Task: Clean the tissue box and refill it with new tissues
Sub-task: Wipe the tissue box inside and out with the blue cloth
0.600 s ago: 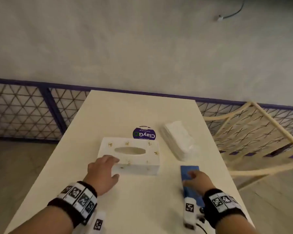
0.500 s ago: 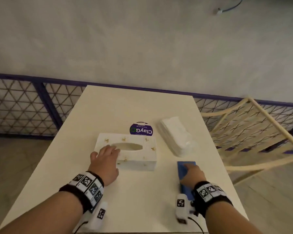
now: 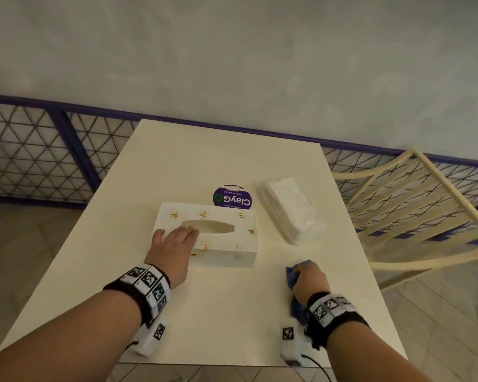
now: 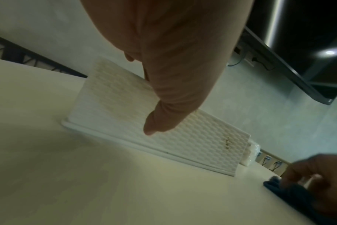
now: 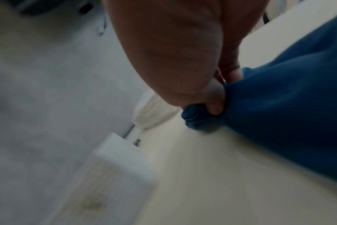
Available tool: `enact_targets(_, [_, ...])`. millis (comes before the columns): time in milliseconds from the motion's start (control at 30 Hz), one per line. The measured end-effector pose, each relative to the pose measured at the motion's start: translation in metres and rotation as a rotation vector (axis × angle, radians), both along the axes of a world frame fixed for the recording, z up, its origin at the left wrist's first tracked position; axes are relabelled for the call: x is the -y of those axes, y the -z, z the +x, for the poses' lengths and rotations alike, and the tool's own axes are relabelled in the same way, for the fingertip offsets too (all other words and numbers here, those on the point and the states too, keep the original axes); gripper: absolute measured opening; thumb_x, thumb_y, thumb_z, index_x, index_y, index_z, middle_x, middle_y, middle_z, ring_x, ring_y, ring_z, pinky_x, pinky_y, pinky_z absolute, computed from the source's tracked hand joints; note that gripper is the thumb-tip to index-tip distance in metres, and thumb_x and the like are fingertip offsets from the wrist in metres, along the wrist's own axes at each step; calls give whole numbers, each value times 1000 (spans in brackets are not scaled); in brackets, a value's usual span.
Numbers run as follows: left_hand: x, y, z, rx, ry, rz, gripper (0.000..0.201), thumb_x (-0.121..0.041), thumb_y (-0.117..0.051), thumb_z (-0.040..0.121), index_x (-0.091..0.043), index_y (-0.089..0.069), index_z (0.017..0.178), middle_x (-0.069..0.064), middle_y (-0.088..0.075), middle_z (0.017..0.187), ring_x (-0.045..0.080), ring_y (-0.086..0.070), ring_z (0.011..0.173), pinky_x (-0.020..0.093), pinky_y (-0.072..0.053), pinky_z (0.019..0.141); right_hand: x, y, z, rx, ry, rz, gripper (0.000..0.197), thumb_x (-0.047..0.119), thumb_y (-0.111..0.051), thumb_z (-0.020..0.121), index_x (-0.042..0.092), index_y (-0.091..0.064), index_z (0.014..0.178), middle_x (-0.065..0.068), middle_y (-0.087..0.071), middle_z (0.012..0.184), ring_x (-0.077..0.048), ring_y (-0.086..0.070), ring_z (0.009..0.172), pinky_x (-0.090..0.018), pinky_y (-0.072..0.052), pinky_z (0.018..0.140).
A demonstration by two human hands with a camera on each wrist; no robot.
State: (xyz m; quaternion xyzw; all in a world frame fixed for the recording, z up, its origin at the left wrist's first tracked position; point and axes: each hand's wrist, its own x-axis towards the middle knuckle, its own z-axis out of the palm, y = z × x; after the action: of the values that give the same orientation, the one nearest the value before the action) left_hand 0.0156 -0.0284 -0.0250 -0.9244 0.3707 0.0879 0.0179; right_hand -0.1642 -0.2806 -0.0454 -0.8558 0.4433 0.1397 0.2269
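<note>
A white tissue box (image 3: 221,238) with small gold marks and an oval slot stands mid-table. My left hand (image 3: 171,244) lies over its near-left corner, fingers straight across the top beside the slot; in the left wrist view the thumb (image 4: 154,126) hangs in front of the box's (image 4: 192,137) front wall. My right hand (image 3: 309,279) grips a blue cloth (image 3: 293,274) on the table to the right of the box; the right wrist view shows fingers (image 5: 214,105) bunching the cloth (image 5: 289,114). A wrapped stack of new tissues (image 3: 290,210) lies at the back right.
A round purple "ClayGo" sign (image 3: 232,199) lies just behind the box. The cream table (image 3: 204,312) has a cream lattice chair (image 3: 414,205) off its right side. A purple mesh fence (image 3: 39,150) and a grey wall stand behind.
My left hand slid from the table in front of the box onto its top. My right hand went from lying flat on the blue cloth to bunching it up.
</note>
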Motion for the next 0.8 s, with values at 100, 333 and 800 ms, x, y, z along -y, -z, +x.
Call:
enact_targets(100, [4, -7, 6, -32, -5, -7, 80, -13, -55, 77, -25, -19, 148, -6, -26, 152, 11, -27, 138, 42, -6, 113, -20, -42, 28, 197, -132, 38, 21, 5, -62, 77, 18, -73, 90, -4, -67, 101, -21, -62, 87, -21, -44, 73])
enact_targets(333, [5, -26, 23, -172, -91, -78, 98, -6, -51, 67, -22, 1, 148, -10, -63, 118, 13, -62, 103, 39, -12, 111, -112, -88, 111, 333, -656, -82, 44, 1, -54, 80, 20, -62, 120, -4, -50, 114, -29, -44, 103, -34, -41, 87])
enact_targets(800, [15, -23, 23, -88, -22, -57, 76, 0, -46, 68, -19, -25, 138, -5, -65, 114, 17, -63, 100, 40, -16, 106, -76, -40, 82, 140, -666, -112, 48, 13, -50, 92, 27, -46, 138, 3, -37, 151, -21, -33, 139, -32, -29, 111])
